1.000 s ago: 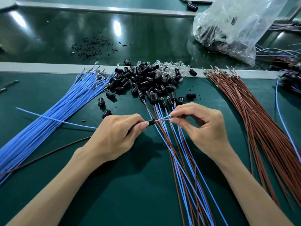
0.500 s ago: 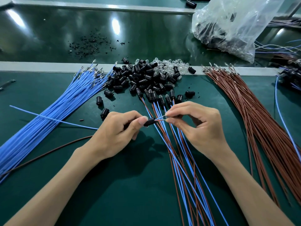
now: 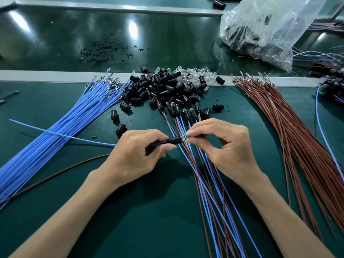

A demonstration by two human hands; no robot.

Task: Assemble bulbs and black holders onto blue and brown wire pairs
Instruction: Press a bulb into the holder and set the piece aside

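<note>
Black holder, a short tube, sits pinched in left hand; right hand pinches metal leads.

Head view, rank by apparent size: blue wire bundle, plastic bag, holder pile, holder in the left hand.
1. blue wire bundle and plastic bag look about alike; the bag lies farther off, so I won't rank them.
2. holder pile.
3. holder in the left hand.
</note>
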